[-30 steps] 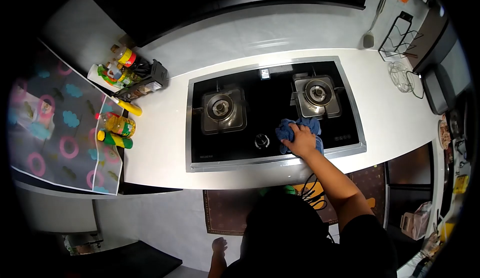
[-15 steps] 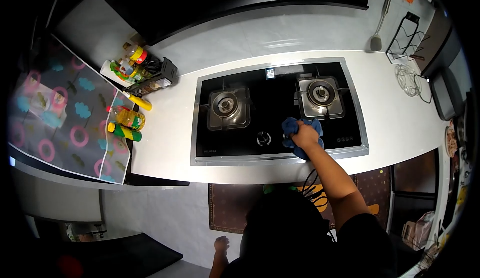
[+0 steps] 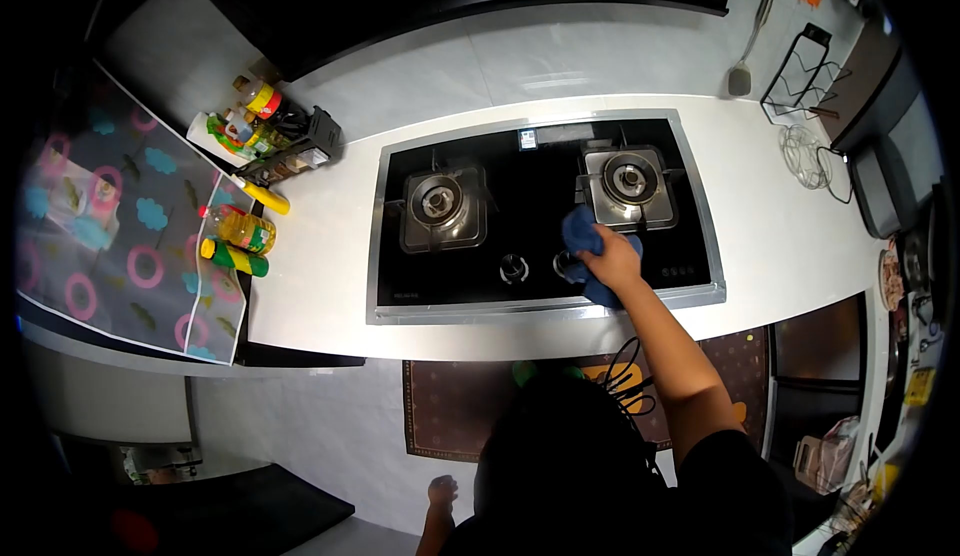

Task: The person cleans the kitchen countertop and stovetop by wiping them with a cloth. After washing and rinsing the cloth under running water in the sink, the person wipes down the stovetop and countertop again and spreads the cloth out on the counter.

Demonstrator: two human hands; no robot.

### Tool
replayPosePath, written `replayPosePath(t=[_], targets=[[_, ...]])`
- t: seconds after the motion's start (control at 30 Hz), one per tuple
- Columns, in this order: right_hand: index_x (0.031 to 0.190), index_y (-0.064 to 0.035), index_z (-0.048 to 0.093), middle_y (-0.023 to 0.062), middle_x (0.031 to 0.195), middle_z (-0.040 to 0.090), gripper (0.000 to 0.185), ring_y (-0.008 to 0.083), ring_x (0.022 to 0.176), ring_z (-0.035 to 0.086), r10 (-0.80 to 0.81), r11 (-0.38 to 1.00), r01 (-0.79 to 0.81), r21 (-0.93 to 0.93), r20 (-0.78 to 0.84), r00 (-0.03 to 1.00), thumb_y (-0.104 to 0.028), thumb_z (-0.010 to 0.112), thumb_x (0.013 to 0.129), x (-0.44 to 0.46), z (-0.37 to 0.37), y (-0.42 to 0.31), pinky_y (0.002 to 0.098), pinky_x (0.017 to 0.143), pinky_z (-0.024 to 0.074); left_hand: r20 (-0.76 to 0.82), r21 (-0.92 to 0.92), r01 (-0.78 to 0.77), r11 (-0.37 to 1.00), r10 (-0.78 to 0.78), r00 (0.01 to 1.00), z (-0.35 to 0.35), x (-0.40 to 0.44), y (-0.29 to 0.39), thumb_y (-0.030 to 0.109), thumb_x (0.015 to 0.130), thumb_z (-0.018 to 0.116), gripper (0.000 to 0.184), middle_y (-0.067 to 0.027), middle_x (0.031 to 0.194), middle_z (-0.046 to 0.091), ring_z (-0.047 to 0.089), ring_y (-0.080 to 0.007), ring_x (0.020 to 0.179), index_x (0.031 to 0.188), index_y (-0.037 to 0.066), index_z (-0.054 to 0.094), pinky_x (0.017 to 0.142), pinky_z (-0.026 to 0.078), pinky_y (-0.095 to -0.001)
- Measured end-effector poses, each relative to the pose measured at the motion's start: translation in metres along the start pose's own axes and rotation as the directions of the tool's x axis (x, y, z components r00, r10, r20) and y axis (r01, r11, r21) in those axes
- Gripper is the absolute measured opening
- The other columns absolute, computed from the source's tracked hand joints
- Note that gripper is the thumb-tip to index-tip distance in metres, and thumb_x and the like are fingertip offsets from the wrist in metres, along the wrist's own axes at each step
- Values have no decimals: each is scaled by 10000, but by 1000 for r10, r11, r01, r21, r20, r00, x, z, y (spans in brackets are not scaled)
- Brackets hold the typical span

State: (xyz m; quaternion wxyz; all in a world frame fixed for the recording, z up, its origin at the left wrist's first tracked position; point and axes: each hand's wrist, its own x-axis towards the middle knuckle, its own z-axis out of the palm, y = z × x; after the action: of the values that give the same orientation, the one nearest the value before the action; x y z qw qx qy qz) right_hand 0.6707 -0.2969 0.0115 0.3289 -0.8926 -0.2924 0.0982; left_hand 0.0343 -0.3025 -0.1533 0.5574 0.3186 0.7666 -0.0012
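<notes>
My right hand (image 3: 618,262) is closed on a blue cloth (image 3: 577,228), bunched up against the black glass gas cooktop (image 3: 545,191). The cloth lies just in front of the right burner (image 3: 630,178) and partly covers the right control knob (image 3: 566,268). The left knob (image 3: 514,268) is in plain sight, and the left burner (image 3: 437,206) stands behind it. Away from the counter, my left hand (image 3: 442,491) hangs low over the floor with its fingers curled in and nothing visible in them.
Left of the cooktop lie an oil bottle (image 3: 240,231), a green bottle (image 3: 236,258) and a yellow bottle (image 3: 263,197), near a black rack (image 3: 318,139) of bottles. A spatula (image 3: 740,78) hangs at the back right, beside a wire rack (image 3: 800,81). Black cables (image 3: 628,381) dangle near my right arm.
My right hand has shifted the cloth slightly, uncovering part of the right knob. The whole view has moved a little. My left hand stays about where it was.
</notes>
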Motion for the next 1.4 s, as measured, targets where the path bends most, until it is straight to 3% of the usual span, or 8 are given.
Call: replayPosePath(t=[0.13,0.37,0.63,0.97,1.1,1.17,1.23,1.4], targets=[[1174,-162,559,125,1042,639,555,313,1026,576,-23,980,64,-188,215,976,-289,729,662,0,12,-28,396,863,472,27,-65,-109,992,111,993,-4,-3,19,198,839,607,234,-37,789,609,574,-130,636,1034,74,573,497,444,-260],[1158,-172,557,125,1022,646,524,314,1008,587,50,988,-20,-154,190,980,-276,710,668,7,23,-19,408,847,481,-38,-54,-155,986,153,987,0,-2,32,180,838,595,233,-46,816,627,585,-141,647,1049,83,579,509,447,-269],[1148,-170,554,125,1006,650,508,315,991,596,244,946,-209,-246,121,962,-266,715,676,0,8,-15,411,835,485,-12,2,-1,1000,1,1000,-11,-2,-4,177,862,568,163,-55,829,617,587,-169,686,1009,110,580,543,451,-320],[1223,-226,506,96,1118,588,570,292,1066,549,200,953,-187,-239,30,979,-204,713,692,-29,-19,16,384,863,475,-19,-51,-12,999,12,1000,1,6,1,182,827,587,148,-21,734,583,557,-143,606,958,113,601,491,438,-287],[1199,-233,540,29,1249,510,543,263,1069,552,-126,976,137,-166,75,989,-144,699,687,-29,-26,-11,395,835,477,41,-31,-53,998,54,998,10,1,9,173,812,572,125,-6,698,566,536,-114,567,912,107,610,460,419,-253],[1187,-234,574,-10,1317,469,521,224,1082,548,-196,926,240,-291,174,965,-135,685,688,-28,-14,-24,445,832,461,62,-24,-57,998,58,996,9,3,15,165,803,570,118,-2,700,562,529,-104,561,896,106,610,457,412,-240],[1202,-239,579,-21,1342,453,516,213,1080,543,-161,842,303,-447,329,931,-131,662,704,-30,3,-26,444,837,450,39,-18,-100,995,101,994,10,1,25,192,826,585,132,-1,697,557,523,-99,555,916,97,601,451,402,-232],[1226,-240,572,9,1332,444,512,212,1092,526,-150,837,296,-460,327,933,-135,644,731,-36,4,-27,434,852,434,90,-63,-122,991,127,988,7,6,33,336,889,606,299,-3,703,553,512,-83,559,1010,66,563,440,380,-219]])
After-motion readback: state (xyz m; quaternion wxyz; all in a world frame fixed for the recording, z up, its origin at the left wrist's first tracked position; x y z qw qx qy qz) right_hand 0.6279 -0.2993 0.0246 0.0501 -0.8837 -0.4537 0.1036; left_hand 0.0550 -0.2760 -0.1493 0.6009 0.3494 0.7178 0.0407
